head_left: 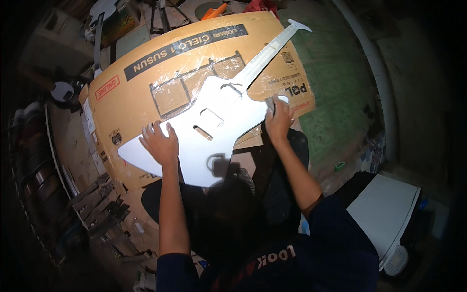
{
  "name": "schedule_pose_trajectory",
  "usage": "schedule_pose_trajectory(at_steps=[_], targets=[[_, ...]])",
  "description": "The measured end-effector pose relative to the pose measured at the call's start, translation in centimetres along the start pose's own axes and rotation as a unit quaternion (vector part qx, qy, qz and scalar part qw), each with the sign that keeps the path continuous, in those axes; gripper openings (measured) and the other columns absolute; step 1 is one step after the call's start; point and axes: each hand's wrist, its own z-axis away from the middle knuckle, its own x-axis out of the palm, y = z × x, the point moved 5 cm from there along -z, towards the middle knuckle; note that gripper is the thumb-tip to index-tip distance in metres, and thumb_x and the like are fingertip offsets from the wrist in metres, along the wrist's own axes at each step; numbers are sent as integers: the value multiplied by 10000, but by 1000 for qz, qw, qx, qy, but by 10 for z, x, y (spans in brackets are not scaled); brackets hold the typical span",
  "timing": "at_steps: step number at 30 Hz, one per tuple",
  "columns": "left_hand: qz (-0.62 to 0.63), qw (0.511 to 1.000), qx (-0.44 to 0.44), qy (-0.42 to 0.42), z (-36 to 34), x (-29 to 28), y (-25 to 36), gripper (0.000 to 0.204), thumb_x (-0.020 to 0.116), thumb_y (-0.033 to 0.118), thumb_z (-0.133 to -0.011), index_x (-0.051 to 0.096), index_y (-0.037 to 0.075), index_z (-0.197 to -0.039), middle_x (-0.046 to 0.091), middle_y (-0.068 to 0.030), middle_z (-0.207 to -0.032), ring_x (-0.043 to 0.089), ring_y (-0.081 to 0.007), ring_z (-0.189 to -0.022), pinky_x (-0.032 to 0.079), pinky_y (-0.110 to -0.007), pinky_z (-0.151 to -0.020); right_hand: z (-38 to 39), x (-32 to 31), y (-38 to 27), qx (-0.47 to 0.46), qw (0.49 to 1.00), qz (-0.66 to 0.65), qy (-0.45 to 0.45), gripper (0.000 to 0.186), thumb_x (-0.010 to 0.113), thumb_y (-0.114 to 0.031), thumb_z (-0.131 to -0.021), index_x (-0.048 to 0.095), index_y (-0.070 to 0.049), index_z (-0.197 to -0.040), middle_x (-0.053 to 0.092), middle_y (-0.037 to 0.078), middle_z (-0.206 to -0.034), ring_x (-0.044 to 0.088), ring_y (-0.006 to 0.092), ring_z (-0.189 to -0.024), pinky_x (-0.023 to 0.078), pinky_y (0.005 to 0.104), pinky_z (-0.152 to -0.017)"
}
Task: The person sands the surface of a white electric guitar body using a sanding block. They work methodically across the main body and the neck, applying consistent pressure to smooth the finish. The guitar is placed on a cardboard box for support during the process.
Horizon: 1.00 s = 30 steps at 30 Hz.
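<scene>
Apparently the white guitar (192,141) is feeling stiff, moderately heavy and slick, its outer edges offering the best hold. The left hand's (162,143) fingers are resting spread atop its left wing; the right hand's (278,119) are gripping a small dark block (269,104) against its right horn. Beyond, its neck (260,61) is crossing cardboard (116,112).

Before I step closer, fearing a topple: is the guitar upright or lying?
Lying down: the guitar has its broad side upward, over the cardboard.
</scene>
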Motion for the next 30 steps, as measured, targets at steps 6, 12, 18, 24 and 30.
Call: schedule_pose_trajectory(at_steps=[6, 12, 18, 24, 30], targets=[[10, 1000, -2, 4, 1, -2, -3, 445, 631, 335, -981, 662, 15, -1288, 601, -233, -1399, 445, -396, -1418, 235, -578, -1225, 142, 24, -142, -197, 963, -127, -130, 264, 576, -113, -932, 710, -22, -1141, 698, 180, -945, 661, 348, -926, 517, 476, -872], [4, 1000, -16, -6, 1, -1, -4, 472, 614, 364, -994, 657, 17, -1311, 589, -229, -1416, 414, -392, -1446, 203, -568, -1244, 39, 27, -68, -176, 964, -162, -113, 341, 642, -90, -866, 690, -81, -1204, 689, 140, -1067, 650, 338, -1053, 493, 488, -928], [14, 1000, -8, -15, -1, -6, 5, 482, 617, 374, -995, 652, 21, -1320, 576, -224, -1432, 394, -391, -1462, 198, -567, -1247, 70, 47, -77, -91, 982, -125, -105, 432, 665, -75, -863, 654, -101, -1293, 652, 132, -1203, 598, 366, -1076, 503, 487, -880], [24, 1000, -11, -16, 0, -5, 0, 487, 626, 379, -987, 646, 27, -1321, 566, -230, -1452, 368, -392, -1483, 181, -571, -1257, 95, 43, -122, -239, 940, -125, -210, 262, 610, -134, -918, 757, -163, -1133, 731, 135, -988, 689, 338, -911, 541, 478, -776], [17, 1000, -13, -15, 1, -5, -2, 473, 612, 367, -996, 649, 25, -1321, 570, -222, -1443, 393, -396, -1463, 191, -566, -1249, 19, 21, -72, -93, 992, -81, -4, 324, 643, -62, -872, 700, -99, -1188, 685, 171, -1053, 626, 381, -1000, 483, 512, -889]])
